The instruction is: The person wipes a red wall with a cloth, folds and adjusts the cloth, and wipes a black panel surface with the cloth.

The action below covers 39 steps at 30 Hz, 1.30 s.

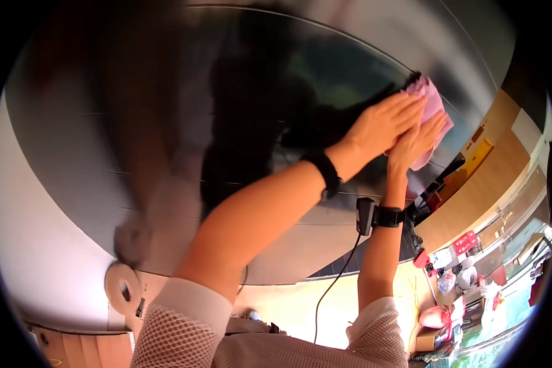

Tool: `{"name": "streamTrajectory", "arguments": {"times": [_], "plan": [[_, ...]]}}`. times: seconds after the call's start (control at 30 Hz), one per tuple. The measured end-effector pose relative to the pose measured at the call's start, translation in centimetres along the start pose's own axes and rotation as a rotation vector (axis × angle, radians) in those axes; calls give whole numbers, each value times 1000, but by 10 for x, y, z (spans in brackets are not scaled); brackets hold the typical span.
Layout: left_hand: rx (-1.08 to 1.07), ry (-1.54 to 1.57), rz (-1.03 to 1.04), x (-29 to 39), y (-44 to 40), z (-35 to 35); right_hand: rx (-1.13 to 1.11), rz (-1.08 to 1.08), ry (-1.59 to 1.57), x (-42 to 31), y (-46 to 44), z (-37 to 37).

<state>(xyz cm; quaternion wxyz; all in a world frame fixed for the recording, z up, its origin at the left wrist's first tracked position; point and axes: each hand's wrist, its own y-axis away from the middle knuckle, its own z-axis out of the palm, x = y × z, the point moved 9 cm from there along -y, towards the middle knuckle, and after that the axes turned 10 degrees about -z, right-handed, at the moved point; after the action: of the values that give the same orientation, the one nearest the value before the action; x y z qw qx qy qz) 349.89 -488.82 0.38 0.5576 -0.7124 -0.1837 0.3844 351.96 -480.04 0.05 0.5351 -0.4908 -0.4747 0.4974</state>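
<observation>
A crumpled pink cloth point(434, 98) lies against a large glossy black panel point(245, 122), near its upper right edge. Both of my hands press on it side by side. My left hand point(383, 126) has its fingers stretched out over the cloth's left part, with a black band point(326, 173) round the wrist. Just below and to the right, my right hand point(416, 144) lies with straight fingers on the cloth's lower part. Its wrist carries a black strap point(388, 216) and a small black device point(365, 216) with a cable. Parts of the cloth are hidden under the hands.
Reflections darken the panel's shiny surface. A thin black cable point(331, 287) hangs from the wrist device towards my body. A white roll-like ring point(121, 289) is at lower left, above a wooden surface point(86, 349). Bags, a red box point(465, 243) and other clutter stand at right.
</observation>
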Motion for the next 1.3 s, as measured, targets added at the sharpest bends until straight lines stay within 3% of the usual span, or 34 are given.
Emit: {"name": "streamTrajectory", "arguments": {"times": [0.2, 0.27, 0.37, 0.47, 0.57, 0.63, 0.7, 0.73, 0.9, 0.97, 1.07, 1.1, 1.2, 1.3], "plan": [[99, 165, -63, -175, 60, -75, 27, -73, -15, -186, -22, 58], [111, 46, -63, -261, 92, -114, 24, -175, 15, -292, -32, 83], [28, -142, -129, -327, 119, -172, 132, -296, -22, -395, -42, 92], [36, -218, -103, -360, 124, -177, 172, -361, 19, -430, -50, 98], [86, -151, -130, -367, 139, -179, 241, -398, 2, -435, -37, 104], [59, -87, -272, -365, 163, -172, 153, -441, 74, -438, -8, 112], [-35, 32, -460, -363, 210, -152, -121, -377, -26, -434, 25, 122], [92, -25, -417, -356, 232, -152, -155, -320, -58, -433, 48, 121], [-384, 38, -518, -304, 410, -119, -371, -143, -79, -427, 253, 125], [-480, 80, -530, -292, 440, -117, -498, -283, -31, -434, 289, 123], [-551, 109, -509, -287, 452, -116, -498, -139, -103, -431, 299, 120], [-598, 130, -499, -286, 454, -116, -596, -97, -130, -429, 301, 123], [-385, 117, -457, -312, 394, -131, -561, -119, -197, -434, 227, 128], [-219, 119, -439, -350, 291, -149, -353, -171, -219, -444, 109, 125]]}}
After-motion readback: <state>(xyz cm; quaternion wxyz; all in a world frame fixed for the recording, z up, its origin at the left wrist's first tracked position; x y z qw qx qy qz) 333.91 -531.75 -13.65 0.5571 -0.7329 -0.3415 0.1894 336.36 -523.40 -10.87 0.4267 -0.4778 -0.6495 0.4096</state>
